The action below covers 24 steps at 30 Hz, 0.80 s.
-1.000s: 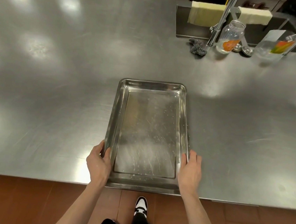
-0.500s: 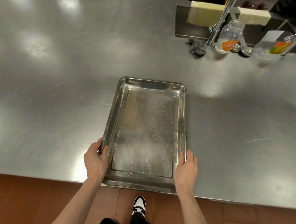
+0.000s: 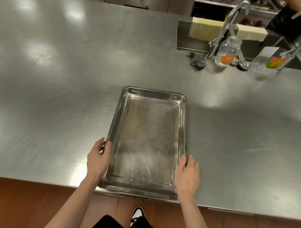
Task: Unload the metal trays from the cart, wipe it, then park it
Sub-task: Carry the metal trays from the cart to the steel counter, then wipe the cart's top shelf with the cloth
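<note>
1. A metal tray (image 3: 148, 139) lies flat on the steel tabletop (image 3: 55, 94), its near end at the front edge.
2. The left hand (image 3: 97, 157) grips the tray's left rim, fingers curled round it.
3. The right hand (image 3: 187, 174) rests against the right rim with its fingers relaxed and straight.
4. A glass jar (image 3: 227, 51) stands near the tap (image 3: 228, 23), well apart from the tray.

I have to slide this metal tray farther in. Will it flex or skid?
The metal tray is probably stiff: raised rim, flat base. It would likely skid easily on the smooth steel counter. Empty and shallow, it is probably light.
</note>
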{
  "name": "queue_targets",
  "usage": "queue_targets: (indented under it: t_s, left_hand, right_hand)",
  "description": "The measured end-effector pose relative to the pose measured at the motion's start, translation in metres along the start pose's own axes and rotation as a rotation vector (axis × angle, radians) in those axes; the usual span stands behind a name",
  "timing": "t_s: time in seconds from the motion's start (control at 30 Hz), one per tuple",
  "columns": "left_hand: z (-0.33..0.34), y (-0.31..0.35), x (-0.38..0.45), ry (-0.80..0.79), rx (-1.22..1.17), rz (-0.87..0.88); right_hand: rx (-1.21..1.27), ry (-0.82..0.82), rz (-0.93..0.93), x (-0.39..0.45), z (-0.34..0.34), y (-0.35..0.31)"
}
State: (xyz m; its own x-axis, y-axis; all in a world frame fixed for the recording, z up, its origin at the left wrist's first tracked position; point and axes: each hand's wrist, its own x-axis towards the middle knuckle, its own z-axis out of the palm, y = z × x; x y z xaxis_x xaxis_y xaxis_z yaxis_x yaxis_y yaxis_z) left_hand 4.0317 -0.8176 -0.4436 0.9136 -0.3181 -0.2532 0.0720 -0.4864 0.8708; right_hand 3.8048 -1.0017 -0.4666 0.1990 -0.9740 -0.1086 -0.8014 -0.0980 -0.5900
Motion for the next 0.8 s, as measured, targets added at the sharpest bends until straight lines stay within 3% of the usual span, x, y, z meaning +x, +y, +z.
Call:
queue_targets:
  t_s: [0.37,0.6,0.8]
  left_hand:
    - [-0.016,0.102,-0.019,-0.043,-0.245,0.384]
    - [-0.025,0.177,-0.020,-0.108,-0.380,0.670]
    - [-0.017,0.213,-0.025,-0.265,-0.447,0.801]
  right_hand:
    - [0.754,0.067,-0.504,-0.013,-0.073,-0.097]
    - [0.968,0.077,-0.635,-0.023,-0.136,-0.158]
    - [0.934,0.226,-0.713,-0.032,-0.168,-0.170]
